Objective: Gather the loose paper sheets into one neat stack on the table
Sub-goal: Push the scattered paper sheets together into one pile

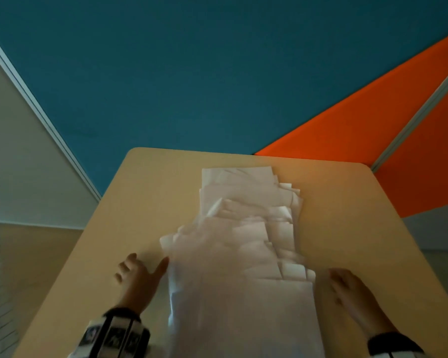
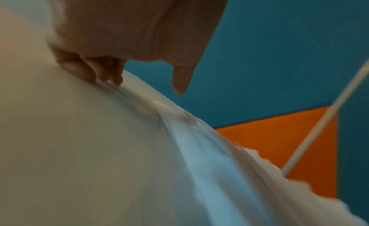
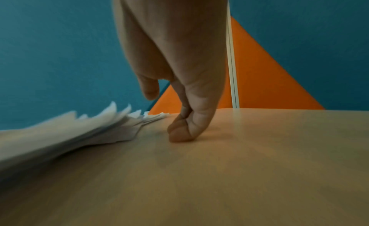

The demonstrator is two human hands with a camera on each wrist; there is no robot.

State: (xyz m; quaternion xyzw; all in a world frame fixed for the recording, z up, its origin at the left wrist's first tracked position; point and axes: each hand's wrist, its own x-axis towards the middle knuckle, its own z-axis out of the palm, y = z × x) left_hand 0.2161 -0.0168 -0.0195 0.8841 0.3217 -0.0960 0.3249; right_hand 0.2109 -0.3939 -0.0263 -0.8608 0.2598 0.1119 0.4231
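Several white paper sheets (image 1: 243, 228) lie in a long overlapping run down the middle of the beige table (image 1: 347, 202), corners sticking out on both sides. My left hand (image 1: 146, 264) rests fingertips-down on the table left of the sheets, its thumb reaching to their left edge. My right hand (image 1: 344, 282) is blurred and lies on the table just right of them. In the left wrist view, the fingers (image 2: 95, 74) touch the tabletop and the papers (image 2: 219, 166) spread to the right. In the right wrist view, the fingertips (image 3: 179, 133) press the table beside the fanned sheets (image 3: 69, 131). Neither hand holds anything.
Blue (image 1: 192, 73) and orange (image 1: 373, 138) partition panels stand behind the table's far edge. A pale wall with a white frame strip (image 1: 36, 104) is on the left. Bare tabletop flanks the sheets on both sides.
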